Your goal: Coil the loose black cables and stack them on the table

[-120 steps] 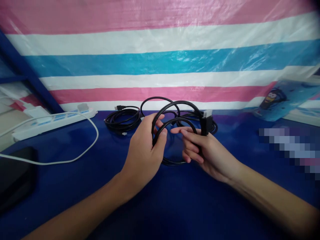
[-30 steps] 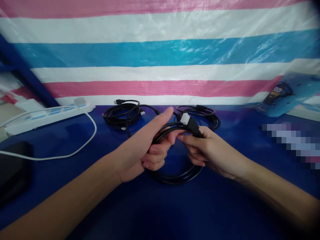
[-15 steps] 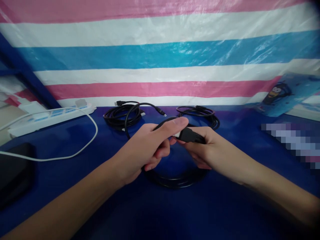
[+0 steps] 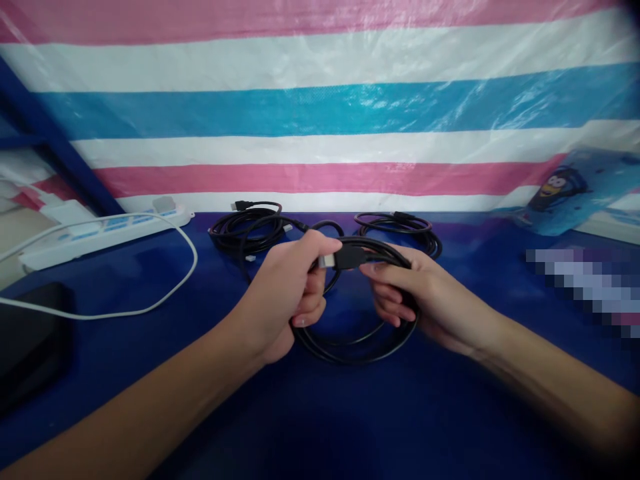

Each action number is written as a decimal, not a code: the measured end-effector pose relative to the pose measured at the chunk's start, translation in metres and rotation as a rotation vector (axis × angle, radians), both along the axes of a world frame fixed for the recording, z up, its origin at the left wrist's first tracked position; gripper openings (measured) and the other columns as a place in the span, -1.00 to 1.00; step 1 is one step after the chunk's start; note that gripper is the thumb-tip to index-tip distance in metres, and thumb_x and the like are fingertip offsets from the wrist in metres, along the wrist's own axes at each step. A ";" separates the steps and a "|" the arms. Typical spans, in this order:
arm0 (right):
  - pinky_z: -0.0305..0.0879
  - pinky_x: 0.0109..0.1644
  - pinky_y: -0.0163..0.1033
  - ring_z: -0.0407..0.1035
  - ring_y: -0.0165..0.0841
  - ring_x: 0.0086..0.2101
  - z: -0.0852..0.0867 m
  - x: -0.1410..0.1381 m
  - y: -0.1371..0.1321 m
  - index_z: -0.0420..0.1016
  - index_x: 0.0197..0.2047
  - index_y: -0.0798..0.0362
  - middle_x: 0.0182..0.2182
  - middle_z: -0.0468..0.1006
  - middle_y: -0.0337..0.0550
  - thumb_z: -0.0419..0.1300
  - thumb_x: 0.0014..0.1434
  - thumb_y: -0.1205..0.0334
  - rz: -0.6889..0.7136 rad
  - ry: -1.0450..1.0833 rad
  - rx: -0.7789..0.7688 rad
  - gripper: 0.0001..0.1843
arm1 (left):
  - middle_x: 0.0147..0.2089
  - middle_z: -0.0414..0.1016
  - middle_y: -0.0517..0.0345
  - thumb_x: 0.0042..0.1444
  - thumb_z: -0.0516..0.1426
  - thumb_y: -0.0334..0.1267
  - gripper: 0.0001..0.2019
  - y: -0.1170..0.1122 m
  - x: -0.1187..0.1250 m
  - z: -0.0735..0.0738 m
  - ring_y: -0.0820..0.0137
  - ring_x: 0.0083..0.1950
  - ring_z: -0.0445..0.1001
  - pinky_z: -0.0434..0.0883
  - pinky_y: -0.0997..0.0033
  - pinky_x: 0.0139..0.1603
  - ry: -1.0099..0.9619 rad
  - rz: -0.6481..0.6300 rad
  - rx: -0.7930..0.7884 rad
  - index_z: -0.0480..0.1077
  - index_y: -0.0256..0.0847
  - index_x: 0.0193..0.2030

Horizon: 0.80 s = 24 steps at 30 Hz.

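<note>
A coiled black cable (image 4: 357, 358) hangs between my two hands above the blue table. My left hand (image 4: 295, 280) is closed round the coil's left side, its thumb along the top by the plug. That plug (image 4: 347, 257) has a black housing and a light metal end pointing left, and lies against the top of the coil. My right hand (image 4: 410, 280) grips the coil's right side, thumb tip just below the plug's cable end. A loose loop of black cable (image 4: 333, 283) shows behind the left fingers; where it runs is partly hidden.
Two more black cable coils lie at the back, one on the left (image 4: 250, 237) and one on the right (image 4: 425, 237). A white power strip (image 4: 110, 237) with a white cord stands far left, near a dark flat object (image 4: 33, 340). A blue bag (image 4: 575, 193) leans at right.
The plug has shifted left and now lies along the coil's top. My right fingers have closed round the coil's right side. The loose cable end behind has dropped nearer my left hand.
</note>
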State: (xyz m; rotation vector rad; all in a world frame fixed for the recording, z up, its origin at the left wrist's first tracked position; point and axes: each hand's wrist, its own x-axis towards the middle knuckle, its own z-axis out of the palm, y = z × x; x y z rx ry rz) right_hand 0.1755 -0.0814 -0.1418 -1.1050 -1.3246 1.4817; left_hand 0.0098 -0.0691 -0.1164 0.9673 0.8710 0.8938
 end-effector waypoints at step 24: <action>0.23 -0.59 -0.45 0.16 -0.58 -0.68 0.015 0.011 -0.002 0.35 -0.47 0.15 -0.70 0.23 -0.29 0.18 0.08 0.11 0.009 -0.172 -0.015 -0.74 | -0.68 0.21 0.37 0.10 0.13 -0.25 -0.89 -0.004 -0.006 -0.007 0.67 -0.74 0.19 0.13 0.73 -0.73 -0.049 -0.466 0.134 0.33 -0.25 -0.33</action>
